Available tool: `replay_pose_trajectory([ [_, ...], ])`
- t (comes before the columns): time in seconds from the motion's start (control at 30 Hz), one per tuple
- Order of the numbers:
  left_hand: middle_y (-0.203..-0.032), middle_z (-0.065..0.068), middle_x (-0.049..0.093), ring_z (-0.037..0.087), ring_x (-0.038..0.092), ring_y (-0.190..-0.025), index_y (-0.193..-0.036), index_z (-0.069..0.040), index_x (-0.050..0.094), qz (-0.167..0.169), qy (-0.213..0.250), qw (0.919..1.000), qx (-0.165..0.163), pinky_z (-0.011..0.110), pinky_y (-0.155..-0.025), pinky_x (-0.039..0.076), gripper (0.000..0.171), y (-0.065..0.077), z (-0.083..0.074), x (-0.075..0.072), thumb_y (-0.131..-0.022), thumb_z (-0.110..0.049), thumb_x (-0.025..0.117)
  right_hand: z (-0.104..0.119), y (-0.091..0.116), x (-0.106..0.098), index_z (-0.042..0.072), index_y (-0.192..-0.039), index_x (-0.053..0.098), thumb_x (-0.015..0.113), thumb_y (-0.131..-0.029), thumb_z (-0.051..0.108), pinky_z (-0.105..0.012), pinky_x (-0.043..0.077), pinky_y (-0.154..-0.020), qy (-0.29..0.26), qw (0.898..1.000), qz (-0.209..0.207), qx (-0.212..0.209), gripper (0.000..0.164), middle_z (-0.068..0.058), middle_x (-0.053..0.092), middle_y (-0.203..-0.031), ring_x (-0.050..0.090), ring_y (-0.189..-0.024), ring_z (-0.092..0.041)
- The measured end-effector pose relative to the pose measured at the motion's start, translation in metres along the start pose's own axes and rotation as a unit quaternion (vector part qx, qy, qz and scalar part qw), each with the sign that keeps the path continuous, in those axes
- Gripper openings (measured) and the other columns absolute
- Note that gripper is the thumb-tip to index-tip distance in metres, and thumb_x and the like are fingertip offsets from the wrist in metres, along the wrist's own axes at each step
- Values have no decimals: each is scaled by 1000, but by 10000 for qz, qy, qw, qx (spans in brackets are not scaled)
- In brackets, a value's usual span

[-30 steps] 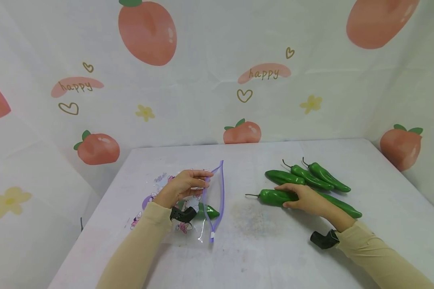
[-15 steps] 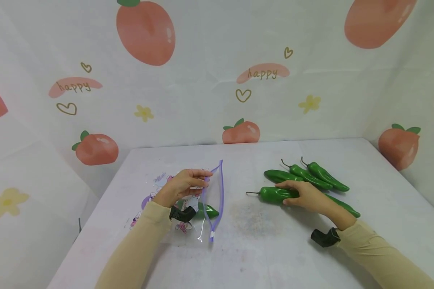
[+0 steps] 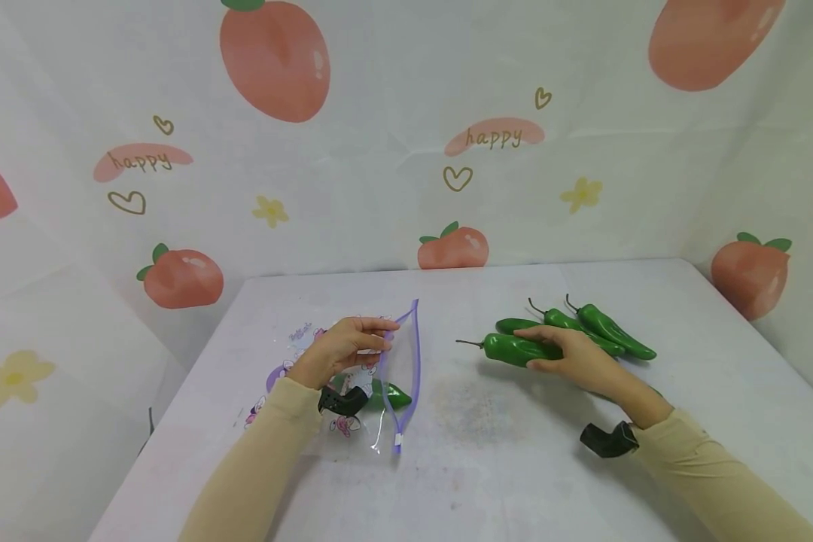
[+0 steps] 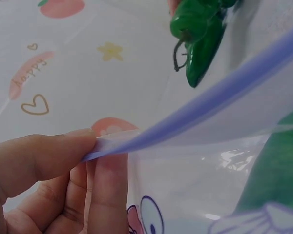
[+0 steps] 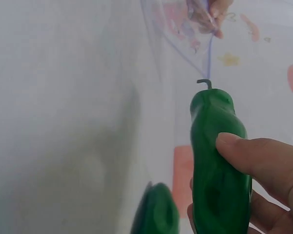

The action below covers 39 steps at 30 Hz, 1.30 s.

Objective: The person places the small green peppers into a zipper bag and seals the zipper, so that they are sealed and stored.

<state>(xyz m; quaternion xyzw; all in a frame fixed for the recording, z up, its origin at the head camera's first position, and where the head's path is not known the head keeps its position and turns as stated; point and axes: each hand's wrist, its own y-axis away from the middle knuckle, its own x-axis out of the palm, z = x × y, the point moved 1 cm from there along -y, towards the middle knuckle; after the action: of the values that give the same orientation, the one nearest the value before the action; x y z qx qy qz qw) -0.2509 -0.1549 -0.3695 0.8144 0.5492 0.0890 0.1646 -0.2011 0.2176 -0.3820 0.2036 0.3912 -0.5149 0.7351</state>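
Note:
My left hand [image 3: 344, 350] pinches the purple-edged mouth of a clear zip bag [image 3: 416, 369] between thumb and fingers, as the left wrist view shows up close. The bag's mouth gapes toward the right, and a green pepper [image 3: 394, 396] lies inside, partly covered by the wrist camera. In my right hand [image 3: 576, 361] a second green pepper [image 3: 511, 349] is gripped around its body, raised off the table with its stem pointing left at the bag. Thumb and fingers wrap opposite sides of this pepper [image 5: 217, 161] in the right wrist view.
Behind the right hand several more green peppers [image 3: 610, 331] lie on the white table [image 3: 447, 489], one partly hidden by the hand. A white cloth [image 3: 379, 188] printed with peaches and hearts hangs behind the table.
My right hand has lifted its pepper off the table, moving it slightly up and away from me. The left hand and the bag have stayed in place.

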Motion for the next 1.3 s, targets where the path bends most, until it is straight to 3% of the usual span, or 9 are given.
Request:
replay_pose_trajectory([
  [0.57,-92,-1,59,11,53,-72,-132,4,55,-20,73,10000,-49,22,-64,51,44,0,0,2,-89,2,64,15,-8,11,17,-134,58,74,-86,25,-39,49,-89,-292,9982,-504,-118,52,-9,60,-132,57,-111,-22],
  [1.3,-91,-2,59,12,54,-74,-133,5,54,-28,-21,10000,-25,22,-66,52,45,-1,-1,1,-90,1,64,31,-19,34,15,-132,60,75,-85,20,-40,50,-85,-527,9974,-293,-391,50,-9,62,-129,61,-107,-25],
])
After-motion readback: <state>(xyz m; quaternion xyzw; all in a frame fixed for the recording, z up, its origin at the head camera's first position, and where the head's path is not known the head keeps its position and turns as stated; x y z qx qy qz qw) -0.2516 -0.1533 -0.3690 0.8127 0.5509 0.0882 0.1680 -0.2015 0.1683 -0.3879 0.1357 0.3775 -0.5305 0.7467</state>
